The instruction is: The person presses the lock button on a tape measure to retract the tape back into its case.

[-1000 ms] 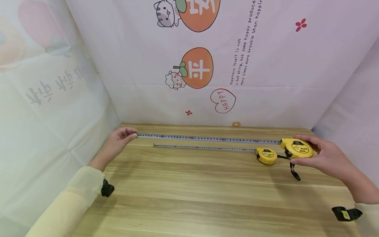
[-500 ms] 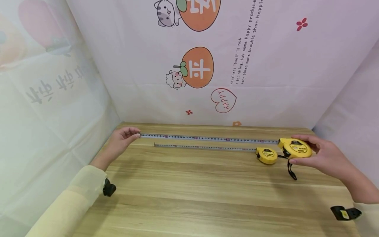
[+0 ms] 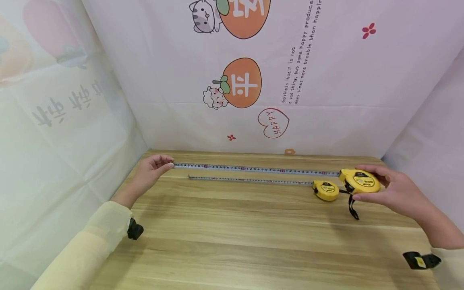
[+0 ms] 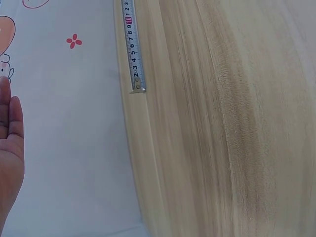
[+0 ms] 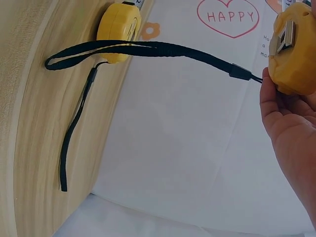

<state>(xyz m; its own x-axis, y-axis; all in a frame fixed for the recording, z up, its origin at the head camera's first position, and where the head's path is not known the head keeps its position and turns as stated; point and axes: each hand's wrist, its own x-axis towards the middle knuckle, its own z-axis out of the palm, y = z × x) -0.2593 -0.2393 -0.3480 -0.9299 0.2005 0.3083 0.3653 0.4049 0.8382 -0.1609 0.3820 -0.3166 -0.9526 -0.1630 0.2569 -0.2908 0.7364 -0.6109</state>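
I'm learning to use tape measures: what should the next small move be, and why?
Probably ease the left hand further toward the right hand, guiding the blade in: it spans both hands, and less of it reaches out of the larger tape measure than a second ago.

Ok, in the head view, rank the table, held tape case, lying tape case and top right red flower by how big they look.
Largest to smallest:
1. Table
2. Held tape case
3. Lying tape case
4. Red flower

The held case may be nearer the camera, so its true size is unsure.
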